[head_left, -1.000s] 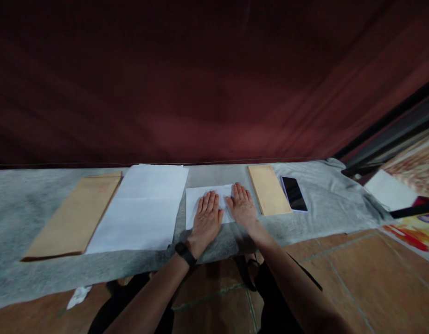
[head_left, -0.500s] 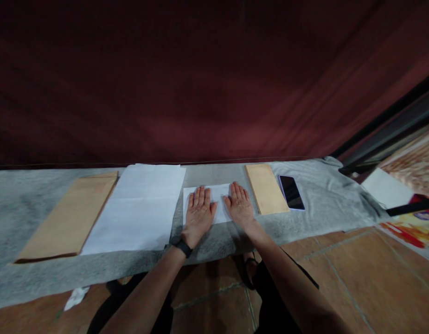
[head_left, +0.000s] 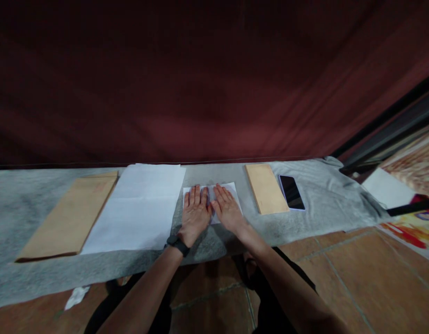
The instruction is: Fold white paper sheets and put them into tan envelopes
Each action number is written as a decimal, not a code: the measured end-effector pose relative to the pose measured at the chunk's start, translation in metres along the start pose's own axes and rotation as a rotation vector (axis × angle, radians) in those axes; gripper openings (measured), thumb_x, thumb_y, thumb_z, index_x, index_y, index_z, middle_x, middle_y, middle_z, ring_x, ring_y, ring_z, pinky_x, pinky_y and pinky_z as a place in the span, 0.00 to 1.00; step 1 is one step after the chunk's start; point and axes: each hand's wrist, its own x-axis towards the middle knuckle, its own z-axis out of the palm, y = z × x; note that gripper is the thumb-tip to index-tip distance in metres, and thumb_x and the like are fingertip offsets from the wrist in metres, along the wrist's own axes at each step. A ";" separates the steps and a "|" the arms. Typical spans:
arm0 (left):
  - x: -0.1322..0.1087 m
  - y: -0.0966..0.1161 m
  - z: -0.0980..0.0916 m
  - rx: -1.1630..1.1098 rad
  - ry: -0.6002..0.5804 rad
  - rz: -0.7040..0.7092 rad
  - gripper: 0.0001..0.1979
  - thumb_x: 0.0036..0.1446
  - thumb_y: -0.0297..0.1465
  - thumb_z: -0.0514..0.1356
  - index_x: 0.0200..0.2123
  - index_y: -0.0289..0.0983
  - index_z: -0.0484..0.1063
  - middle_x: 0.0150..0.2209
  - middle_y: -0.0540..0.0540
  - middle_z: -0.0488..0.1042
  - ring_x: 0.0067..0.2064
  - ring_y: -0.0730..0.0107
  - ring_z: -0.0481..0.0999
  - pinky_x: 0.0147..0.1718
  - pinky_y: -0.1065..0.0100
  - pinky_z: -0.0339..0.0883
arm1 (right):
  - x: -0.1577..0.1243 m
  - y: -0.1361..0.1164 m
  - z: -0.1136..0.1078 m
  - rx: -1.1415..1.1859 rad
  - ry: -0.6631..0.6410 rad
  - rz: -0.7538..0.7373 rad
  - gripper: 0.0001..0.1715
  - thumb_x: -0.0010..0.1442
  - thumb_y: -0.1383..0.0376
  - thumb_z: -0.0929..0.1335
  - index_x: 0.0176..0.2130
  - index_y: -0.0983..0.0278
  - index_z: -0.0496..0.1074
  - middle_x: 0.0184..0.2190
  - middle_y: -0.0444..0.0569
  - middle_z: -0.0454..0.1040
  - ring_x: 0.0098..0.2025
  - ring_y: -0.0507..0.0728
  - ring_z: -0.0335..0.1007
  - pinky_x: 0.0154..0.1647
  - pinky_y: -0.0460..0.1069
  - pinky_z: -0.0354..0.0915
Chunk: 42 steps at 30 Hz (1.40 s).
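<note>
A small folded white paper point(head_left: 234, 196) lies on a grey cloth point(head_left: 315, 208) in front of me. My left hand point(head_left: 194, 213) rests flat on its left part, fingers stretched out, a dark band on the wrist. My right hand point(head_left: 227, 209) lies flat beside it on the middle of the paper, fingers out, thumbs nearly touching. Both palms press down and hold nothing.
A large white sheet point(head_left: 139, 206) and a long brown envelope point(head_left: 70, 215) lie to the left. A smaller tan envelope point(head_left: 266, 188) and a dark phone point(head_left: 291, 191) lie to the right. A red curtain hangs behind. Tiled floor is below.
Both hands slid left across the folded paper. The right hand moved from the paper's right edge to its middle, uncovering the right part.
</note>
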 end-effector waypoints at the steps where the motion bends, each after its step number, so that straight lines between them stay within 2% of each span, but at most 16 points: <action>1: 0.000 0.000 0.000 0.003 -0.009 0.003 0.30 0.67 0.34 0.46 0.69 0.30 0.55 0.72 0.34 0.50 0.73 0.51 0.46 0.69 0.48 0.43 | 0.000 -0.005 0.003 0.024 -0.023 -0.034 0.32 0.75 0.57 0.53 0.69 0.70 0.57 0.70 0.53 0.56 0.72 0.57 0.50 0.72 0.55 0.50; 4: -0.001 -0.002 -0.001 0.009 -0.019 0.014 0.29 0.67 0.29 0.44 0.70 0.31 0.54 0.72 0.34 0.50 0.73 0.52 0.46 0.69 0.48 0.44 | -0.001 -0.013 0.011 0.035 -0.045 -0.035 0.31 0.75 0.56 0.53 0.69 0.68 0.58 0.69 0.52 0.60 0.71 0.56 0.52 0.72 0.56 0.49; 6: -0.001 -0.002 -0.001 0.006 -0.004 0.022 0.29 0.67 0.30 0.44 0.70 0.31 0.54 0.72 0.34 0.51 0.73 0.52 0.47 0.69 0.47 0.44 | 0.000 -0.012 0.015 0.004 -0.032 0.001 0.30 0.75 0.57 0.54 0.68 0.67 0.59 0.68 0.52 0.60 0.71 0.58 0.52 0.72 0.57 0.48; 12: -0.001 -0.003 0.003 -0.016 0.060 0.012 0.29 0.68 0.35 0.44 0.69 0.31 0.56 0.71 0.35 0.54 0.73 0.53 0.50 0.69 0.49 0.45 | 0.004 0.006 0.018 -0.110 0.001 0.072 0.31 0.74 0.56 0.56 0.69 0.68 0.57 0.70 0.53 0.56 0.72 0.60 0.51 0.72 0.58 0.49; 21: -0.003 -0.006 0.000 -0.012 0.074 0.002 0.31 0.69 0.37 0.44 0.69 0.25 0.56 0.70 0.31 0.55 0.72 0.51 0.52 0.69 0.50 0.46 | 0.002 0.029 0.016 -0.171 0.034 0.175 0.33 0.74 0.55 0.55 0.70 0.69 0.56 0.70 0.55 0.56 0.70 0.64 0.54 0.71 0.60 0.48; 33: -0.006 -0.011 0.004 -0.034 0.103 -0.010 0.32 0.68 0.39 0.45 0.69 0.26 0.55 0.70 0.33 0.55 0.72 0.51 0.51 0.69 0.49 0.47 | -0.007 0.055 0.013 -0.209 0.053 0.196 0.34 0.74 0.55 0.55 0.70 0.72 0.55 0.70 0.59 0.55 0.70 0.66 0.53 0.69 0.61 0.51; 42: -0.019 -0.017 -0.004 -0.039 0.103 0.001 0.32 0.68 0.38 0.45 0.68 0.23 0.56 0.70 0.30 0.55 0.72 0.49 0.53 0.69 0.48 0.47 | -0.009 0.059 0.010 -0.197 0.048 0.198 0.34 0.73 0.56 0.56 0.69 0.73 0.56 0.70 0.60 0.57 0.70 0.65 0.52 0.69 0.60 0.52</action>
